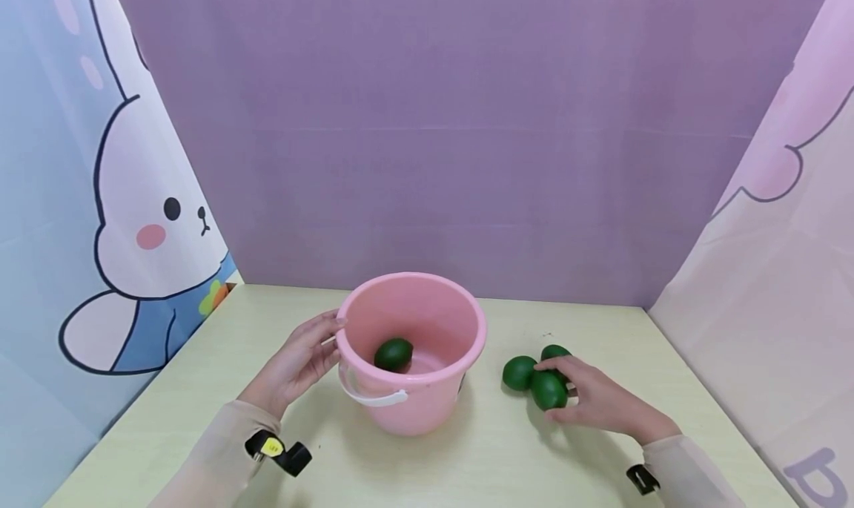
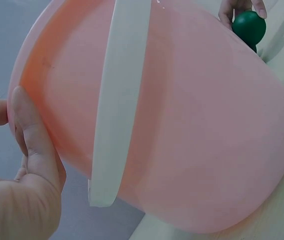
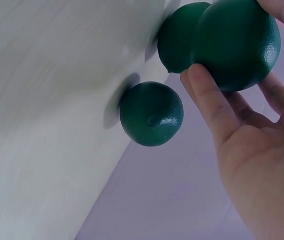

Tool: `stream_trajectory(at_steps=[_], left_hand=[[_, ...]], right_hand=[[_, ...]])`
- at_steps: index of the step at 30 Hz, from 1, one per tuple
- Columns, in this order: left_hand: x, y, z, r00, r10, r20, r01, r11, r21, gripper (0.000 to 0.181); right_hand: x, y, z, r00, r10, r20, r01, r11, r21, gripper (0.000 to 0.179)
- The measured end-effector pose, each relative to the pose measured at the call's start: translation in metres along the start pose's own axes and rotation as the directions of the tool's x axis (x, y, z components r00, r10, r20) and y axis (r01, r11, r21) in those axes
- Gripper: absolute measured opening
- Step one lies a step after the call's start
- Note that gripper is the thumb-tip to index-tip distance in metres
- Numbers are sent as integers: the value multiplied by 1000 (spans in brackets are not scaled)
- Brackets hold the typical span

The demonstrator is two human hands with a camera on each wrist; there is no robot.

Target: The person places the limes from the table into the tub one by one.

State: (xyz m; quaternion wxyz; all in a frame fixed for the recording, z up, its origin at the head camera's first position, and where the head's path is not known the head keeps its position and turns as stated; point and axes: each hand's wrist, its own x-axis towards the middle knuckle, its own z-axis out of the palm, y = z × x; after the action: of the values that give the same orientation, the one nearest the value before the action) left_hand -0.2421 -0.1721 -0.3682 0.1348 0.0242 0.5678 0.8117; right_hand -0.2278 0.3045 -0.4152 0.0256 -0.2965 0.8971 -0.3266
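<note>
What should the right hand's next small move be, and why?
Probably lift the front green fruit clear of its two neighbours toward the pink bucket: the right hand has it pinched, a similar fruit already lies inside the bucket, and the left hand holds the bucket.

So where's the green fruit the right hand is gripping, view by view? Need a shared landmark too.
Head: green fruit in the lower half, right of centre, to the right of the pink bucket.
Left wrist: upper right, just past the bucket's wall.
Right wrist: upper right, large.
Shared landmark: the right hand, its fingers on the fruit.
</note>
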Motion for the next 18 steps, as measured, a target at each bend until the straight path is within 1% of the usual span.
stream_trajectory(at_steps=[11,18], left_hand=[[0,-1,0,1000,3,1,-3,1000,-3,48],[1,-1,0,1000,11,4,-11,1000,-4,45]], right_hand=[[1,1,-2,998,-36,-47,34,999,-35,65],[5,0,-5,990,-90,-106,83,994,-66,64]])
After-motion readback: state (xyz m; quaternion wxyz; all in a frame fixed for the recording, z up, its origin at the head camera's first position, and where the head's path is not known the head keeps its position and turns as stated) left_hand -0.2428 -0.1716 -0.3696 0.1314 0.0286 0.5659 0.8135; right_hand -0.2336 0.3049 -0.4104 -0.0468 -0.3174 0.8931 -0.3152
